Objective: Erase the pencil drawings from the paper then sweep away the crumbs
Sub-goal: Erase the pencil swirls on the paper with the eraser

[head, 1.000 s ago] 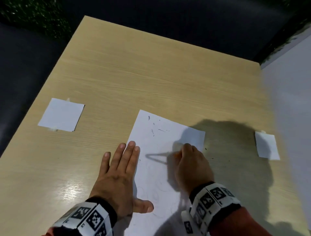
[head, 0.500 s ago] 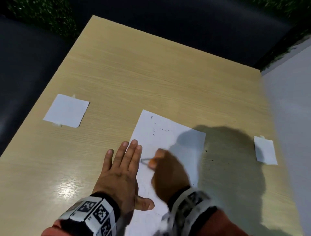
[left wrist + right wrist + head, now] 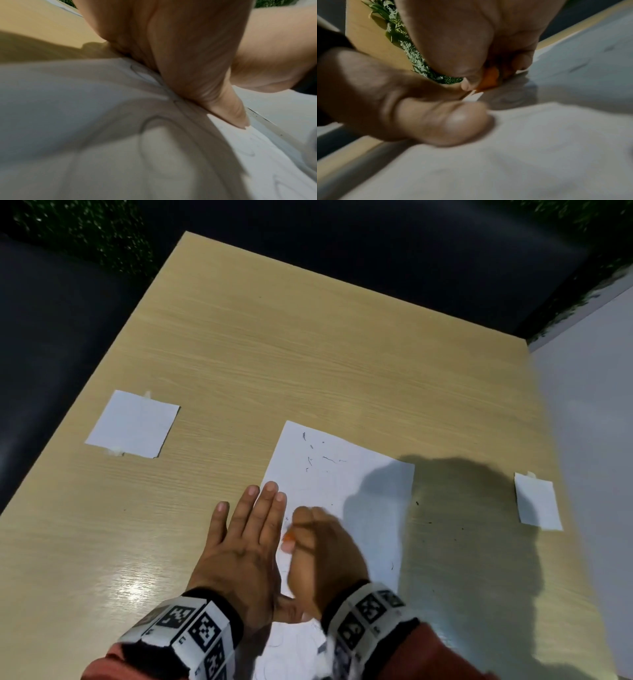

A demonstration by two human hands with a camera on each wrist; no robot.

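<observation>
A white paper (image 3: 342, 484) lies on the wooden table (image 3: 308, 354), with dark eraser crumbs (image 3: 310, 460) scattered near its far end and faint pencil loops (image 3: 154, 129) near its close end. My left hand (image 3: 246, 542) lies flat, fingers straight, pressing the paper's left edge. My right hand (image 3: 318, 553) pinches a small orange eraser (image 3: 490, 78) with its tip against the paper, right beside my left fingers. Motion blur covers the right hand.
A small taped white note (image 3: 133, 424) sits at the table's left, another (image 3: 537, 501) at its right edge. More crumbs (image 3: 428, 522) dot the wood right of the paper. A grey wall (image 3: 589, 440) borders the right; dark floor surrounds the table.
My right hand has slid with the eraser from the paper's right middle leftward and nearer, up against my left fingers. The left hand stays pressed flat.
</observation>
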